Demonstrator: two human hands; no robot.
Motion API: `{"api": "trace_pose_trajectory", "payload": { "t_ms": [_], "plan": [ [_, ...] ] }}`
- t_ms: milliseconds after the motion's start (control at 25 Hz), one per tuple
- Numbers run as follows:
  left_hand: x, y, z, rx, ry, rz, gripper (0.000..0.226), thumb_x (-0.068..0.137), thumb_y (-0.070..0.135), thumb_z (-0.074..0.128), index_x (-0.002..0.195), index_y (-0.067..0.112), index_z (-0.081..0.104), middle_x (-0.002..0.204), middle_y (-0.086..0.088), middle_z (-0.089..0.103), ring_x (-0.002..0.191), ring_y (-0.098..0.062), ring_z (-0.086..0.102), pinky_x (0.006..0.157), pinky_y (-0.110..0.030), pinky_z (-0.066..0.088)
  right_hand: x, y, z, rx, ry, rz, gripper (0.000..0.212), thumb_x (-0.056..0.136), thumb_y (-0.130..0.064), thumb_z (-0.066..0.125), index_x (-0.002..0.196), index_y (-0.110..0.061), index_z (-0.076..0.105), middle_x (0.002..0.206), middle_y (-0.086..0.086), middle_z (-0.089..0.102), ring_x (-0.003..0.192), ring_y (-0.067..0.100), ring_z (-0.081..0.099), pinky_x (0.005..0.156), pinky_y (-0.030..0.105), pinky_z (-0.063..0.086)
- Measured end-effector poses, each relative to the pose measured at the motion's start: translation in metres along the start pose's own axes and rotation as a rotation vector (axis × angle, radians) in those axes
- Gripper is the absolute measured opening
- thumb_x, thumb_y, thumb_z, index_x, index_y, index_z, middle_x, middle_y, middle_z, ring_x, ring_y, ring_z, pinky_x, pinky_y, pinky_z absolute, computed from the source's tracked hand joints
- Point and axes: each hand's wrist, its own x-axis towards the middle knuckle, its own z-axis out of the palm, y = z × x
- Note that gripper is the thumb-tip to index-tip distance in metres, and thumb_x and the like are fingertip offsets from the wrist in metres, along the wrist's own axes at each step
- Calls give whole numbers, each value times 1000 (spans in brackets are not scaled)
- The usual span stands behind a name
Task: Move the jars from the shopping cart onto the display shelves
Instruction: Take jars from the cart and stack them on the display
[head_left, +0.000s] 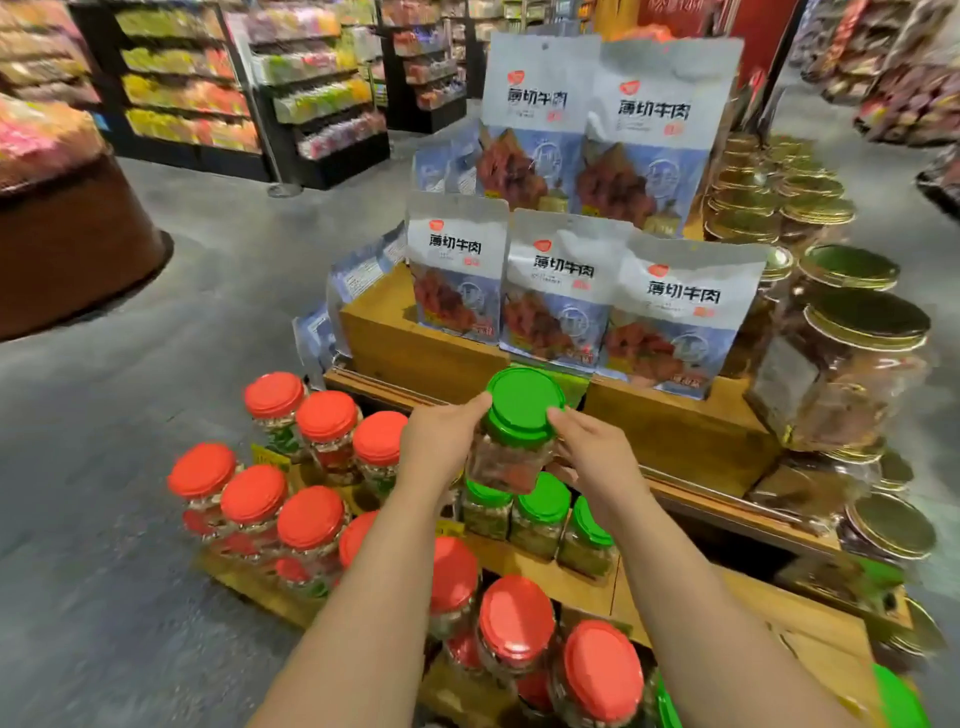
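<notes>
Leftmost, red-lidded jars (253, 501) already stand in stepped rows on the wooden display shelves (566, 571), so stocking appears well advanced; the shopping cart is not in view, and how many jars remain cannot be told. Centre: the left hand (441, 441) and the right hand (597, 457) hold one green-lidded jar (511, 441) in the air, fingers curled round its shoulder from either side, thumb tips touching the lid rim. Directly below it, three shelved green-lidded jars (543, 512) fill a short row, leaving bare board to their right as a likely slot. Behind, upright beef-snack pouches (558, 296) crowd the upper tier. Rightmost, gold-lidded jars (852, 358) stand close by, limiting sideways clearance.
</notes>
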Motion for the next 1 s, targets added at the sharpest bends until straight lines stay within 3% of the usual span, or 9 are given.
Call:
{"api": "trace_pose_trajectory", "payload": {
  "t_ms": [80, 240, 320, 400, 480, 640, 800, 880, 1000],
  "plan": [
    [33, -13, -13, 44, -48, -15, 58, 62, 70, 71, 50, 17, 50, 57, -15, 49, 59, -21, 46, 61, -36, 34, 21, 13, 27, -7, 37, 52, 48, 92, -38, 64, 133, -14, 60, 124, 0, 66, 109, 16, 63, 76, 28, 57],
    [93, -39, -24, 145, -142, -45, 59, 77, 54, 71, 42, 17, 41, 45, -2, 37, 53, -22, 34, 59, -36, 27, 58, 38, 69, -24, 123, 132, 11, 95, -25, 62, 97, -23, 72, 93, -4, 72, 87, 16, 64, 74, 32, 54],
    [117, -55, -26, 185, -173, -93, 60, 82, 50, 69, 39, 16, 45, 40, 1, 37, 53, -24, 37, 59, -37, 30, 78, 55, 81, -59, 167, 137, 13, 94, -25, 63, 99, -21, 74, 93, -4, 73, 88, 17, 65, 76, 34, 54],
    [131, -67, -28, 206, -183, -154, 58, 85, 45, 70, 39, 14, 51, 40, 3, 42, 53, -25, 43, 58, -36, 31, 93, 68, 90, -109, 185, 156, 21, 93, -30, 65, 109, -20, 73, 103, -5, 74, 97, 15, 68, 89, 39, 56],
    [141, -79, -29, 172, -205, -189, 46, 85, 39, 72, 47, 15, 65, 40, 8, 50, 53, -21, 47, 58, -34, 35, 103, 79, 95, -151, 197, 194, 28, 91, -33, 67, 116, -22, 72, 109, -3, 74, 102, 16, 68, 95, 46, 54],
    [159, -94, -31, 84, -272, -238, 27, 86, 35, 73, 59, 39, 76, 64, 11, 72, 76, -19, 68, 77, -39, 54, 120, 93, 103, -234, 190, 177, 41, 77, -55, 66, 113, -35, 71, 107, -9, 74, 102, 15, 69, 94, 49, 54],
    [168, -97, -36, 54, -286, -241, 10, 83, 35, 76, 85, 25, 78, 71, 8, 75, 76, -14, 69, 82, -45, 58, 120, 95, 106, -300, 196, 166, 53, 70, -66, 60, 118, -45, 65, 105, -14, 74, 99, 11, 69, 92, 47, 55],
    [169, -97, -38, 95, -315, -214, 44, 76, 48, 77, 105, 16, 77, 84, 6, 77, 84, -13, 71, 85, -46, 59, 113, 91, 110, -354, 205, 151, 52, 79, -62, 61, 127, -41, 61, 111, -13, 72, 102, 9, 68, 94, 43, 54],
    [165, -97, -41, 233, -337, -127, 82, 61, 72, 68, 125, 20, 67, 106, 3, 74, 97, -13, 69, 89, -45, 57, 106, 85, 114, -474, 233, 118, 49, 93, -47, 58, 140, -31, 52, 128, -8, 65, 117, 12, 59, 96, 28, 47]
  ]
}}
